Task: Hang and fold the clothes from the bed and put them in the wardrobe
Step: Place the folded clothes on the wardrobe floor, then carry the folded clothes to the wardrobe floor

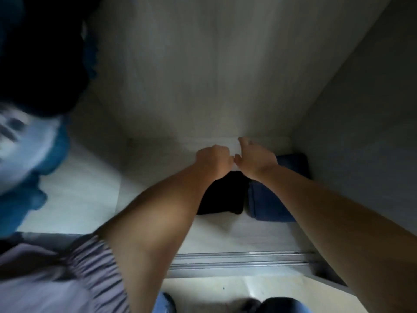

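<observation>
Both my arms reach deep into the wardrobe (203, 86). My left hand (214, 158) is curled like a fist, and my right hand (253, 158) is close beside it with fingers bent. Both hold the near edge of a pale white folded garment (266, 144) that lies against the wardrobe's back wall. Just in front of my hands, a black folded garment (225, 195) lies on the wardrobe floor, partly under my left wrist. A dark blue folded garment (270, 204) lies to its right, partly under my right forearm.
Black, blue and white clothes (33, 109) hang at the left, blurred. The wardrobe's right side wall (361, 132) stands close to the blue pile. A metal sliding-door track (237, 260) runs along the front. Pale floor and my jeans show below, and my striped sleeve (90, 267) is at lower left.
</observation>
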`<state>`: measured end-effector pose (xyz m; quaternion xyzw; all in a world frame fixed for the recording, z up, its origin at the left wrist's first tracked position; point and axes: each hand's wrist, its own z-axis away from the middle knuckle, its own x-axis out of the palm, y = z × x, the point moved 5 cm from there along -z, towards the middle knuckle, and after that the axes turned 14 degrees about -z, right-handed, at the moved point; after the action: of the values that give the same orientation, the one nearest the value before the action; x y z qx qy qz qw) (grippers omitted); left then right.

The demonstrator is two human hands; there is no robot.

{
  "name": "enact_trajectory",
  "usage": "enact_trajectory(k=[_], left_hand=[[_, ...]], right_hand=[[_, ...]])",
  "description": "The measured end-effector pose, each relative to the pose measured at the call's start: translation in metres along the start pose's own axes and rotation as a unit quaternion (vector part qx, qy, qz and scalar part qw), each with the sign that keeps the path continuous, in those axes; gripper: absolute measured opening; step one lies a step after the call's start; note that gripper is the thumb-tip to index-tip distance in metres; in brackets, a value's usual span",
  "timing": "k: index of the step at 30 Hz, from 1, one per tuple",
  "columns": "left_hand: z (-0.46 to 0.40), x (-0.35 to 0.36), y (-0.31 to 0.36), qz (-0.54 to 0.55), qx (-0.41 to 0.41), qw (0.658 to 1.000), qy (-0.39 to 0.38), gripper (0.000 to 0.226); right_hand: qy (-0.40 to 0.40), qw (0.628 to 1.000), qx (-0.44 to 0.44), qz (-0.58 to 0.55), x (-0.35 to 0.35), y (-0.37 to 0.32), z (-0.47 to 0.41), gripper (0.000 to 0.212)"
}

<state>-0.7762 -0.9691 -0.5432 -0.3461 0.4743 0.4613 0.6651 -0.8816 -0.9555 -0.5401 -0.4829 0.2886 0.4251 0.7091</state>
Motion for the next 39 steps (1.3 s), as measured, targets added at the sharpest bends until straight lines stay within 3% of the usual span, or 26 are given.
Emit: enact_trajectory(k=[3,11,16,21,25,29,36,39], left_hand=[[0.024,-0.084,0.017,0.013,0.001,0.999,0.045,0.033],[0.124,-0.272,0.007,0.058,0.004,0.997,0.046,0.039],[0.188,-0.348,0.031,0.063,0.064,0.995,0.030,0.035],[0.240,-0.407,0.075,0.043,0.146,0.987,0.049,0.029],[0.279,-0.437,0.115,0.073,0.224,0.971,0.052,0.030],[0.320,-0.458,0.168,0.181,0.275,0.944,0.034,0.030],[0.411,-0.445,0.264,0.154,0.396,0.905,0.005,0.027],[0.459,-0.431,0.316,0.085,0.442,0.893,0.008,0.028]], right_hand=[[0.052,0.998,0.023,-0.035,-0.077,-0.013,0.043,0.041],[0.127,0.979,0.127,-0.098,-0.249,-0.052,0.176,0.048],[0.135,0.964,0.171,-0.152,-0.295,-0.079,0.262,0.049],[0.154,0.899,0.249,-0.326,-0.306,-0.082,0.339,0.042],[0.230,0.859,0.284,-0.358,-0.315,-0.076,0.411,0.046],[0.344,0.817,0.301,-0.351,-0.336,-0.055,0.492,0.045],[0.437,0.772,0.355,-0.296,-0.341,-0.016,0.643,0.039],[0.453,0.756,0.398,-0.253,-0.325,0.005,0.721,0.043]])
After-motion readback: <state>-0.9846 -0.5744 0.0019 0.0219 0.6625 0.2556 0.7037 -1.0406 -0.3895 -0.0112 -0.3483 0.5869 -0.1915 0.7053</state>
